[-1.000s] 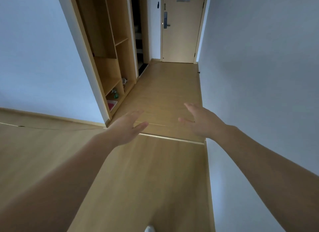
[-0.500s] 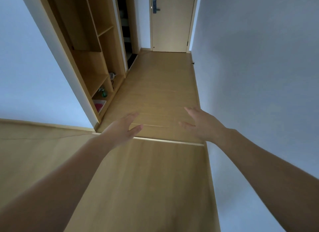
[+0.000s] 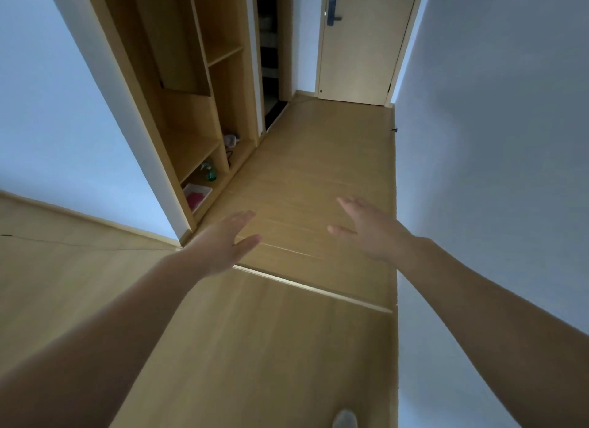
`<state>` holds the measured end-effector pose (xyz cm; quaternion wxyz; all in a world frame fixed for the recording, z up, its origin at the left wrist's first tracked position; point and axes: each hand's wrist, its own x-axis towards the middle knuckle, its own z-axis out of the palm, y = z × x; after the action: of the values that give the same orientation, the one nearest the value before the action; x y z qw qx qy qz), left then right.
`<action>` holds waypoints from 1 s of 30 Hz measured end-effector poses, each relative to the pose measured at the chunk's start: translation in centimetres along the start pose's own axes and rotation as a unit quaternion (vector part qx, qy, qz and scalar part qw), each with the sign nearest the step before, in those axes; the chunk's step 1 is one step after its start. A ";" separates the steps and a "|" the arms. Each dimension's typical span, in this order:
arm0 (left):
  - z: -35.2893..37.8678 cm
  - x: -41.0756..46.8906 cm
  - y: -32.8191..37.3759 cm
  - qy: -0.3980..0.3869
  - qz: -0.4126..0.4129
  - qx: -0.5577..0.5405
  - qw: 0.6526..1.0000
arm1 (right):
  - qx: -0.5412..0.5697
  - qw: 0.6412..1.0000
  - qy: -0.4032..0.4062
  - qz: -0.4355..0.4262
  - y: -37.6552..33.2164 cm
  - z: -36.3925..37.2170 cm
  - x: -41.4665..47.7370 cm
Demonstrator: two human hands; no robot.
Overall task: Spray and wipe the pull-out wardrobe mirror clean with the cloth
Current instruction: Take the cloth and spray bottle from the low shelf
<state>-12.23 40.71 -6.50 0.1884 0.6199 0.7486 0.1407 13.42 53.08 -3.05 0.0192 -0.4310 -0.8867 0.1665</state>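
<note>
- Fingers (image 3: 245,215) of my left hand (image 3: 220,246) are spread and empty.
- Green spray bottle (image 3: 208,172) stands low in the wardrobe (image 3: 191,109) at left; I see no mirror or cloth.
- I judge I'm approaching; next I fetch the spray.
- Right hand (image 3: 369,230) is spread, holding nothing.

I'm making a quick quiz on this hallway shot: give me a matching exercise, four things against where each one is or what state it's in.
Things:
1. green spray bottle
2. white tray with pink contents
3. left hand
4. door

Places or states:
A. shut, at the far end of the hallway
B. open and empty, held out over the floor
C. bottom compartment of the wardrobe, nearest the camera
D. standing in the bottom of the wardrobe, just behind the tray

Pairs: 1-D, 2-C, 3-B, 4-A
</note>
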 end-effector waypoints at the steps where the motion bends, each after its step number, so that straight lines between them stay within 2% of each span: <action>1: 0.0 1.4 0.5 0.001 -0.007 -0.002 1.000 | -0.001 1.000 -0.002 -0.007 1.2 -0.7 1.4; 8: 0.9 9.6 3.2 0.028 -0.063 -0.016 0.997 | -0.011 0.999 -0.017 -0.039 7.9 -4.3 10.2; 16: 1.1 17.6 2.7 0.030 -0.098 -0.033 0.994 | -0.011 0.997 -0.045 -0.066 11.2 -4.8 20.1; 23: -0.9 28.2 -1.5 0.025 -0.119 -0.042 0.992 | -0.025 0.995 -0.049 -0.084 11.9 -5.3 32.8; 30: -6.0 37.5 -6.6 0.013 -0.144 -0.052 0.988 | -0.038 0.992 -0.055 -0.102 9.9 -6.7 45.5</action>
<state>-26.77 76.38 -8.08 0.2292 0.4933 0.8239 0.1592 -6.39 95.69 -4.77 -0.0293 -0.3286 -0.9314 0.1536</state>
